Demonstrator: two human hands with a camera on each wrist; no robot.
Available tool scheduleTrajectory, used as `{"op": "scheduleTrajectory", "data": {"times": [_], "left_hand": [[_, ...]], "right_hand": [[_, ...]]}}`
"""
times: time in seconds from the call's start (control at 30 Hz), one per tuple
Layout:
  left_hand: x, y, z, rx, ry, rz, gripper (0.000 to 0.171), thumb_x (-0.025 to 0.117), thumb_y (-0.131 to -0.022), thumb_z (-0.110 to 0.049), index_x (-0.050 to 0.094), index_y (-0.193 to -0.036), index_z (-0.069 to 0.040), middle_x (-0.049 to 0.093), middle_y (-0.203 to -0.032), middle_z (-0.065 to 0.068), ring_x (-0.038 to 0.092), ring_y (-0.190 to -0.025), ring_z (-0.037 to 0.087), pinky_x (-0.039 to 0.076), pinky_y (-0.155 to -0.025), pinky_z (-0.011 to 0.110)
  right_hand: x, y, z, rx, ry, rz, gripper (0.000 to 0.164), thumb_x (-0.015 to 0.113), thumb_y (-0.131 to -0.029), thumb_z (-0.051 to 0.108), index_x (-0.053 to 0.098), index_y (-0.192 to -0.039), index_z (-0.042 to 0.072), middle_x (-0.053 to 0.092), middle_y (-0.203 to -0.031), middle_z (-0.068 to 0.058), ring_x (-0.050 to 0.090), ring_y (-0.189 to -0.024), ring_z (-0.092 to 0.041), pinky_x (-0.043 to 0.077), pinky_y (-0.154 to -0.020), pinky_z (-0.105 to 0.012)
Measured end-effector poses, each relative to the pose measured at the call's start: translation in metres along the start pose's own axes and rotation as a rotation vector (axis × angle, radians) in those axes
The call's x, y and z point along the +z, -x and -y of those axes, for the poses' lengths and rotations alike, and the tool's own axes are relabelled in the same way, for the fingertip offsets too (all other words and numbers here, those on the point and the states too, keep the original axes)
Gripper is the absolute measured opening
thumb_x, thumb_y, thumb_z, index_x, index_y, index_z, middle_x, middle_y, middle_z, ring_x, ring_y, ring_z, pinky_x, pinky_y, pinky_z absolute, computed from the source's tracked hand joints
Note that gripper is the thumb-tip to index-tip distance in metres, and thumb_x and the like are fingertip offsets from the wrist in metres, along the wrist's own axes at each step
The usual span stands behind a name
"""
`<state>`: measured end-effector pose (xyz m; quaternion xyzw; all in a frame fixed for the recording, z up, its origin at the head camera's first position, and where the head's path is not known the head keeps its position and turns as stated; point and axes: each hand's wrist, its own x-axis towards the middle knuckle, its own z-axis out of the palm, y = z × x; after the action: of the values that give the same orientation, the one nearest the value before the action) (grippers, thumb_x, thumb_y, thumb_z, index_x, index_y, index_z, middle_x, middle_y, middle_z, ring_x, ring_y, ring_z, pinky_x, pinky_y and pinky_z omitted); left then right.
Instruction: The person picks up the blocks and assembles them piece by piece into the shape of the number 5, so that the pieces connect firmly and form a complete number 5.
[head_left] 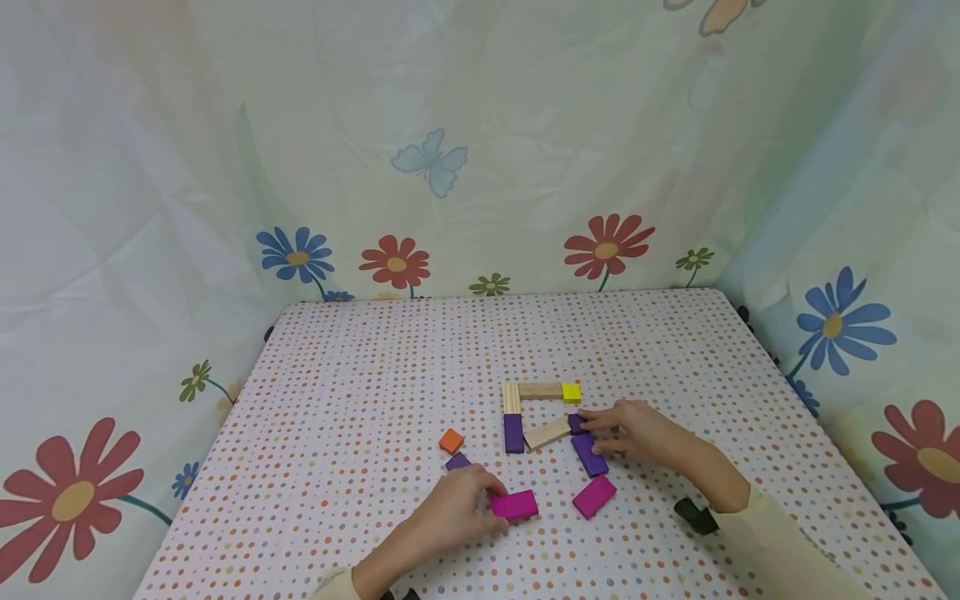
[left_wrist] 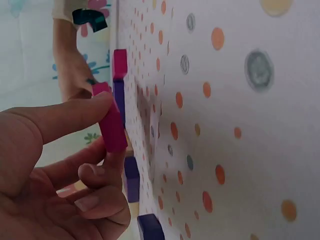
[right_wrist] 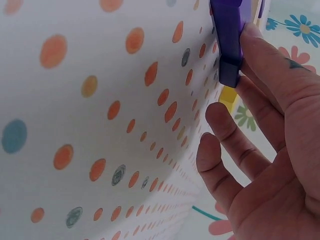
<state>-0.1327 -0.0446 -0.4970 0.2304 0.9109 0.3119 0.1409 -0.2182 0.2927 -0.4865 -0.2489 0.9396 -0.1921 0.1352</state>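
Between thumb and fingers, my left hand (head_left: 457, 504) pinches a magenta block (head_left: 515, 505). My right hand (head_left: 645, 433) touches two purple blocks lying end to end. Its thumb rests against the long purple block (head_left: 588, 454), and a forefinger reaches the small purple block (head_left: 576, 423). Just below them lies a second magenta block (head_left: 594, 497). A slanted wooden plank (head_left: 547, 433) runs from the small purple block toward another purple block (head_left: 513, 433). Above that stand a light wooden block (head_left: 512, 398), a wooden bar (head_left: 540, 390) and a yellow block (head_left: 572, 392), forming an angular outline.
An orange block (head_left: 451, 440) lies left of the outline. Beside it is a purple block (head_left: 457, 461), partly covered by my left hand. All this is on a dotted tablecloth (head_left: 360, 400), with a flower-printed curtain (head_left: 510, 100) around the table.
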Motion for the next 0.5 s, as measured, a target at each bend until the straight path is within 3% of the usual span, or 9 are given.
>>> {"op": "scheduleTrajectory", "data": {"times": [0.03, 0.2, 0.33, 0.5], "left_hand": [[0.001, -0.001, -0.001, 0.011, -0.012, 0.015, 0.032, 0.092, -0.081, -0.028, 0.081, -0.109, -0.018, 0.072, -0.102, -0.009, 0.061, -0.091, 0.003, 0.049, -0.08, 0.023], [0.008, -0.002, -0.002, 0.07, -0.08, 0.033, 0.031, 0.091, -0.08, -0.026, 0.081, -0.109, -0.02, 0.071, -0.1, -0.012, 0.061, -0.094, 0.0, 0.051, -0.084, 0.021], [0.012, -0.002, -0.001, 0.074, -0.099, 0.025, 0.03, 0.091, -0.08, -0.026, 0.08, -0.108, -0.022, 0.068, -0.1, -0.013, 0.059, -0.093, 0.0, 0.05, -0.083, 0.021], [0.012, -0.002, -0.001, 0.071, -0.089, 0.026, 0.034, 0.09, -0.082, -0.026, 0.08, -0.114, -0.021, 0.066, -0.104, -0.012, 0.058, -0.094, 0.0, 0.051, -0.083, 0.021]], "right_hand": [[0.0, 0.0, 0.0, -0.006, -0.001, -0.002, 0.041, 0.08, -0.093, 0.031, 0.077, -0.131, 0.015, 0.065, -0.151, -0.007, 0.068, -0.122, -0.031, 0.051, -0.106, -0.059], [0.0, 0.001, 0.002, -0.007, -0.025, 0.002, 0.042, 0.08, -0.093, 0.029, 0.076, -0.132, 0.013, 0.064, -0.151, -0.009, 0.062, -0.136, -0.044, 0.041, -0.114, -0.071], [-0.001, 0.002, 0.004, -0.018, -0.028, 0.001, 0.042, 0.08, -0.093, 0.028, 0.076, -0.132, 0.012, 0.064, -0.151, -0.01, 0.06, -0.139, -0.044, 0.034, -0.117, -0.075], [-0.002, 0.003, 0.004, -0.025, -0.025, -0.01, 0.042, 0.08, -0.093, 0.027, 0.076, -0.132, 0.012, 0.065, -0.15, -0.011, 0.06, -0.139, -0.044, 0.034, -0.117, -0.075]]}}
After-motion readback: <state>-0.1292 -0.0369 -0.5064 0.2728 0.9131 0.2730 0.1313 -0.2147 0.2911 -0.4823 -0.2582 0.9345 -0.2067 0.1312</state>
